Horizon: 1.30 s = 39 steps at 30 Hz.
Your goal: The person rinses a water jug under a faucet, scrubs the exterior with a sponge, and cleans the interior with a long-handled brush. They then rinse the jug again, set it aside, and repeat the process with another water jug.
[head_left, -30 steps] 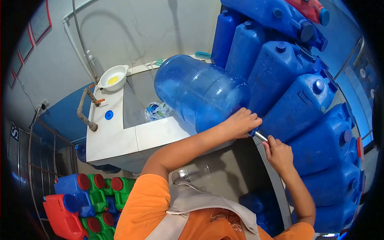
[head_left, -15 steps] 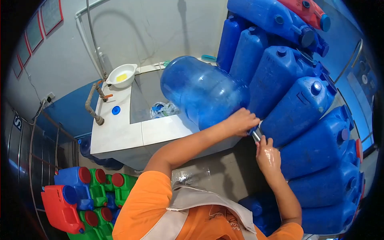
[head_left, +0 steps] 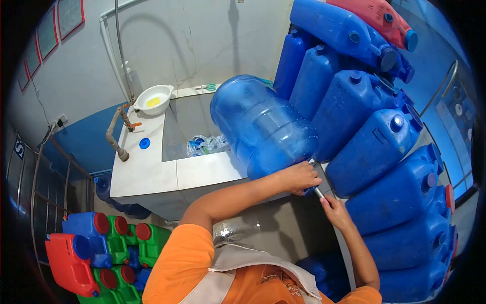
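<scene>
A large clear blue water bottle (head_left: 263, 121) lies tilted over the edge of the white-tiled basin (head_left: 202, 171), its neck pointing down to the right. My left hand (head_left: 300, 177) is closed around the bottle's neck. A metal rod-like tool (head_left: 319, 192) sits at the bottle's mouth, and my right hand (head_left: 336, 212) grips its other end with bent fingers. What the tool's far end looks like is hidden by the neck and my left hand.
Stacked blue jugs (head_left: 372, 147) fill the right side. Red and green jugs (head_left: 71, 263) stand at the lower left. On the basin's ledge are a white bowl (head_left: 161, 107), a blue cap (head_left: 145, 143) and a pipe with a tap (head_left: 115, 139). Crumpled plastic (head_left: 207, 145) lies inside the basin.
Both hands and the bottle's neck have moved slightly down and left. The bottle is tilted more steeply. The view has shifted a little.
</scene>
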Each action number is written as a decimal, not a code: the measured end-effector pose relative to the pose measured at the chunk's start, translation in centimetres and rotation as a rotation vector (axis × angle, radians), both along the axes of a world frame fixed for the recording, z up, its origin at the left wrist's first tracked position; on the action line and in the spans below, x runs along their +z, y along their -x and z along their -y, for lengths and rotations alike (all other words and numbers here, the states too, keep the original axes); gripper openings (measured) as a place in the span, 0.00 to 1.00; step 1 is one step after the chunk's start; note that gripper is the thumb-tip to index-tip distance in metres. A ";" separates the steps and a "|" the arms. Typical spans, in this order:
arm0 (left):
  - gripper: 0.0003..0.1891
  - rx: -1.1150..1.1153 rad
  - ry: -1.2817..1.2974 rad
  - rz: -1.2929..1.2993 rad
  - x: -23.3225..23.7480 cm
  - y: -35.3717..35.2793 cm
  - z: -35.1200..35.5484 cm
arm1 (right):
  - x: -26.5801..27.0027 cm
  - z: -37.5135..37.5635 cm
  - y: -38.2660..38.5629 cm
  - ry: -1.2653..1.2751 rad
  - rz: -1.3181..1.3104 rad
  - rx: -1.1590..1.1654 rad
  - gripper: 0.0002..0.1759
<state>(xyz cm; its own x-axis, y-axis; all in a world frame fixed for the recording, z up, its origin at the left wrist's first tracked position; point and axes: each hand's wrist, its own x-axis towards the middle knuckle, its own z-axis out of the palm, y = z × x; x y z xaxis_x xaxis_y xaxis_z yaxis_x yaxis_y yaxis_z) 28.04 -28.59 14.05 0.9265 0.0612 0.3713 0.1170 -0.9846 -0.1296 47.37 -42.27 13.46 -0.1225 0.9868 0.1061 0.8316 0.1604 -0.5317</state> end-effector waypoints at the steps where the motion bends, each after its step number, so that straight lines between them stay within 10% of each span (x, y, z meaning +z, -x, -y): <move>1: 0.28 0.003 0.013 0.025 0.2 -0.3 -0.2 | 1.5 0.3 0.3 0.002 0.011 0.001 0.15; 3: 0.28 0.009 0.047 0.048 0.2 -0.2 -0.6 | 5.5 1.7 3.4 -0.235 0.738 -0.073 0.11; 7: 0.27 0.077 0.133 0.114 1.5 -0.4 -1.0 | 6.7 1.3 6.0 -0.388 0.980 -0.227 0.09; 11: 0.27 0.014 0.143 0.174 -0.1 -0.4 0.0 | 3.7 0.4 2.4 -0.192 0.477 -0.193 0.12; 15: 0.26 0.021 0.106 0.050 -0.7 0.6 0.4 | -0.2 2.2 2.0 0.725 -0.957 -0.402 0.25; 17: 0.25 0.017 0.104 0.003 -0.6 0.9 0.6 | -1.5 2.4 3.9 0.598 -0.827 -0.302 0.22; 19: 0.25 0.006 0.112 -0.030 -0.1 0.8 0.7 | -1.7 1.0 3.3 -0.206 0.015 -0.094 0.24; 21: 0.25 0.016 0.131 -0.014 0.6 0.6 0.2 | -0.1 1.1 3.1 -0.422 0.493 -0.101 0.25; 27: 0.26 0.032 0.205 -0.194 0.6 1.3 -1.1 | -3.1 5.1 1.7 0.683 -0.750 -0.368 0.22; 28: 0.26 0.039 0.235 -0.283 0.3 1.4 -1.4 | -2.7 5.3 0.9 0.680 -0.741 -0.367 0.22; 31: 0.26 -0.037 0.225 -0.277 0.0 0.9 -2.0 | -0.9 6.8 -1.6 -0.284 0.345 -0.160 0.20; 33: 0.27 -0.062 0.217 -0.294 0.5 0.8 -2.4 | -2.3 8.2 -3.2 -0.258 0.277 -0.180 0.20; 35: 0.27 -0.051 0.278 -0.365 1.6 0.7 -2.7 | -7.8 11.6 -4.7 0.387 -0.657 -0.379 0.21; 37: 0.26 -0.016 0.289 -0.411 1.6 0.5 -3.0 | -5.5 14.5 -1.5 0.691 -0.970 -0.441 0.20; 39: 0.26 -0.011 0.278 -0.455 1.5 0.4 -3.0 | -8.9 15.4 -3.5 0.314 -0.592 -0.351 0.18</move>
